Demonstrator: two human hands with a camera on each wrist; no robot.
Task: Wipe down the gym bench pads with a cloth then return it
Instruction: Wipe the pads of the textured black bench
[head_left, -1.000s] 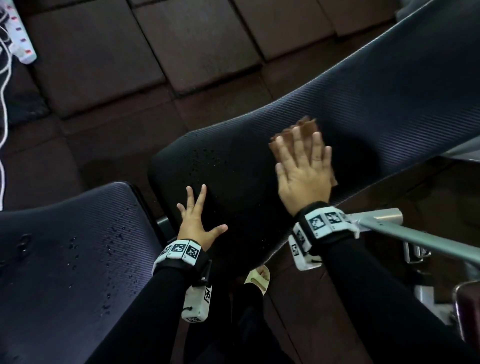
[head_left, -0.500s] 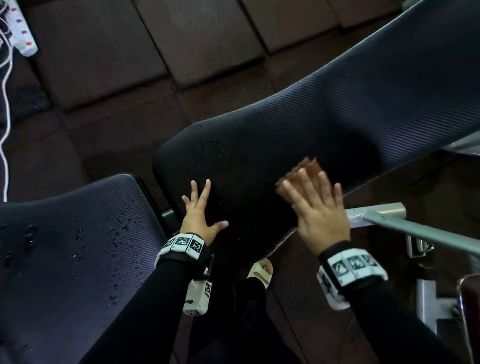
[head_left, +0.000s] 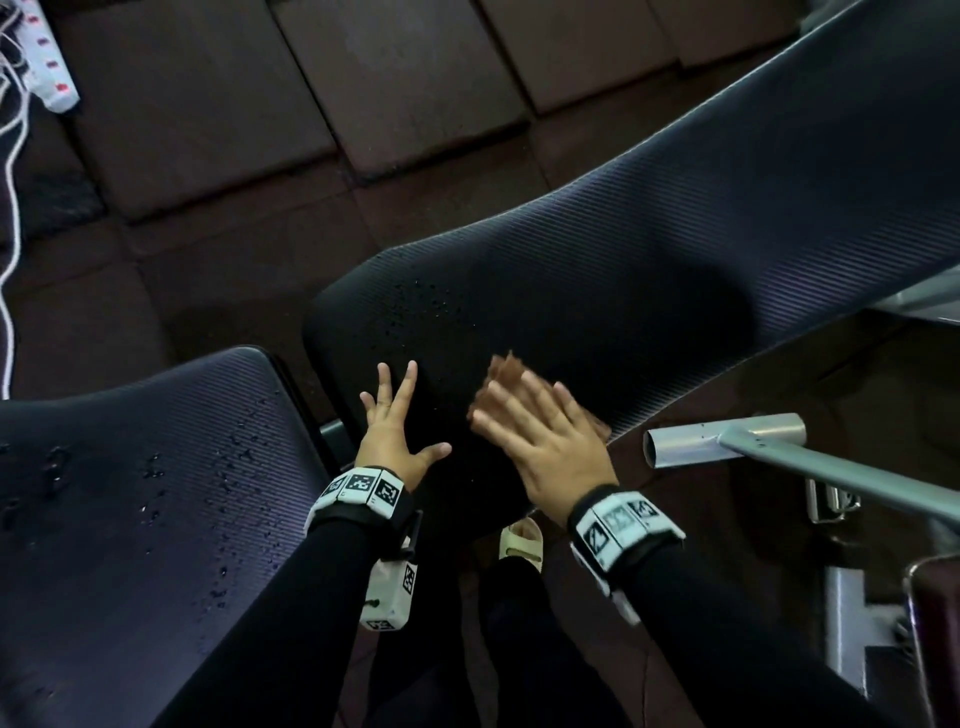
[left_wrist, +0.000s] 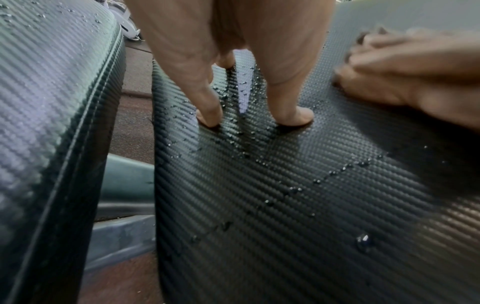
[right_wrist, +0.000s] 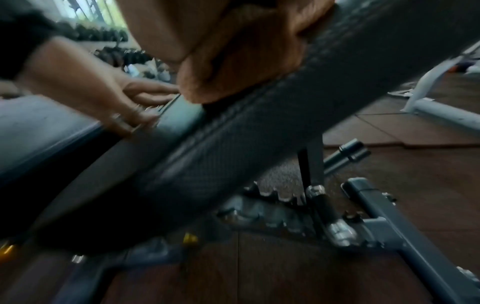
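Note:
A black ribbed back pad (head_left: 675, 249) slopes up to the right, with water droplets (head_left: 421, 306) near its lower end. My right hand (head_left: 540, 431) lies flat with straight fingers on a brown cloth (head_left: 506, 370), pressing it onto the pad's lower near edge. The cloth (right_wrist: 233, 61) bunches under the palm in the right wrist view. My left hand (head_left: 397, 426) rests open, fingers spread, on the pad's lower end; its fingertips (left_wrist: 210, 117) touch wet pad (left_wrist: 285, 185) among droplets. A separate black seat pad (head_left: 130, 493), also speckled with drops, sits at the lower left.
A grey metal tube and frame bar (head_left: 769, 447) jut out right of my right hand. The bench's adjustment rack (right_wrist: 280, 205) and frame sit under the pad. A white power strip with cables (head_left: 47, 73) lies on the dark floor tiles at the top left. A sandalled foot (head_left: 522, 540) stands below.
My right hand has dragged the cloth down the back pad toward its lower near edge and leftward, closer to my left hand. The left hand has stayed planted.

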